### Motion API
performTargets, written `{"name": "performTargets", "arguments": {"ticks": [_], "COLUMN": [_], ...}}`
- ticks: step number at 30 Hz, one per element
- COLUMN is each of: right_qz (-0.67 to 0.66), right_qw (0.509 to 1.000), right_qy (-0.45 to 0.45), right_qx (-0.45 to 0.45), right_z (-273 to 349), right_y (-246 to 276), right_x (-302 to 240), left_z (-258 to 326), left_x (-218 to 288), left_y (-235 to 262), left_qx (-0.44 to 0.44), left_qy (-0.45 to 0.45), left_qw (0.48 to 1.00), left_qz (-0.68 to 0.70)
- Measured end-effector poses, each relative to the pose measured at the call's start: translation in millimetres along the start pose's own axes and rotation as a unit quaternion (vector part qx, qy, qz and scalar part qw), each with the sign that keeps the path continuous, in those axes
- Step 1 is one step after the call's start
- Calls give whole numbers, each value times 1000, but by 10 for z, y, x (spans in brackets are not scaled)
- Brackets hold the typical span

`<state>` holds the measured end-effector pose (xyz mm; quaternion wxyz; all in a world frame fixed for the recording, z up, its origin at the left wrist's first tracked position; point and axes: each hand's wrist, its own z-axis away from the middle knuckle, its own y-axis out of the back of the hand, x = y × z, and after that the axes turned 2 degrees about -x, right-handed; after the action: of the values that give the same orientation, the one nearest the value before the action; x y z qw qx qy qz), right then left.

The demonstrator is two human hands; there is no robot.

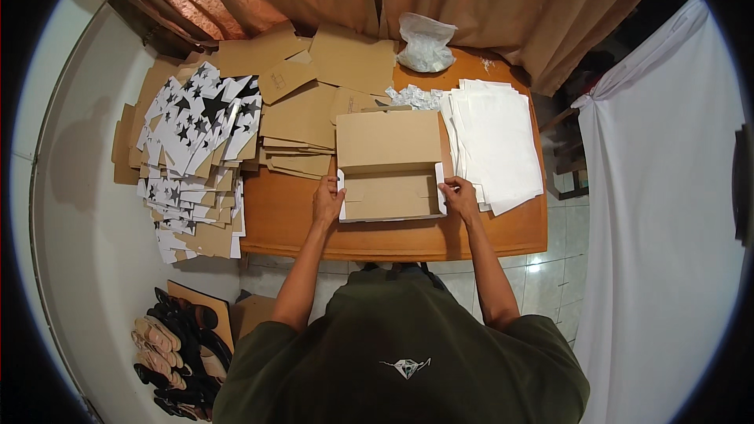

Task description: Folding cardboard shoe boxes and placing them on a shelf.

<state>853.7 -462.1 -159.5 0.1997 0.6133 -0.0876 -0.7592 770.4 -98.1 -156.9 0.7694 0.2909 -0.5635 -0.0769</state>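
Note:
An open cardboard box (393, 195) rests on the wooden table in front of me, brown inside with white side walls. Its lid (389, 139) is hinged at the far edge and tilted back. My left hand (328, 201) grips the left side wall, thumb over the near part of the rim. On the opposite wall my right hand (460, 195) is closed, its thumb and fingers pinching the edge. Nothing lies inside the box.
Star-patterned flat cartons (200, 122) are piled at the left, beside brown cardboard sheets (353, 55). White paper sheets (495, 145) lie right of the box. Small packets (414, 97) and a plastic bag (426, 43) sit behind. Shoes (177, 345) stand at lower left.

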Motion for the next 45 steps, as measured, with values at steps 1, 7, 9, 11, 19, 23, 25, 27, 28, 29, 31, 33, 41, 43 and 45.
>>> {"name": "performTargets", "arguments": {"ticks": [1, 7, 9, 11, 19, 23, 25, 27, 28, 29, 31, 33, 41, 43, 45], "right_qz": [0, 135, 90, 68, 17, 32, 49, 65, 80, 94, 105, 115, 83, 111, 152], "right_qw": [1000, 988, 996, 998, 990, 992, 991, 990, 989, 987, 982, 976, 989, 983, 974], "right_qy": [-1, 47, 16, 4, 102, 110, 115, 121, 127, 133, 159, 183, 121, 143, 166], "right_qx": [3, 54, 23, 6, -93, -56, -42, -32, -16, -2, 18, 41, 11, 12, 17], "right_z": [3, 79, 112, 161, 542, 558, 574, 584, 594, 602, 605, 601, 615, 633, 612], "right_y": [-9, -85, -37, -35, 71, -7, -64, -123, -136, -146, -173, -170, -155, -139, -114], "right_x": [-8, -106, -133, -219, -211, -215, -212, -223, -209, -199, -145, -58, -144, -175, -204], "left_z": [4, 37, 50, 109, 571, 578, 564, 565, 575, 588, 621, 671, 726, 686, 628], "left_x": [18, 38, 38, -36, 4, -84, -137, -227, -224, -221, -185, -120, -38, 9, 113], "left_y": [-14, -29, -1, 29, 183, 110, 50, -4, -26, -49, -61, -39, 12, 52, 134], "left_qx": [-2, 24, 4, 37, -97, -82, -62, -21, -21, -7, 6, 14, 24, 21, 16], "left_qy": [-2, -15, -28, -38, -136, -100, -110, -127, -126, -128, -130, -144, -121, -125, -142], "left_qw": [1000, 998, 999, 999, 982, 987, 989, 991, 991, 991, 991, 989, 988, 987, 982], "left_qz": [0, -59, -15, 14, 90, 99, 72, 40, 40, 42, 43, 0, -90, -96, -120]}}
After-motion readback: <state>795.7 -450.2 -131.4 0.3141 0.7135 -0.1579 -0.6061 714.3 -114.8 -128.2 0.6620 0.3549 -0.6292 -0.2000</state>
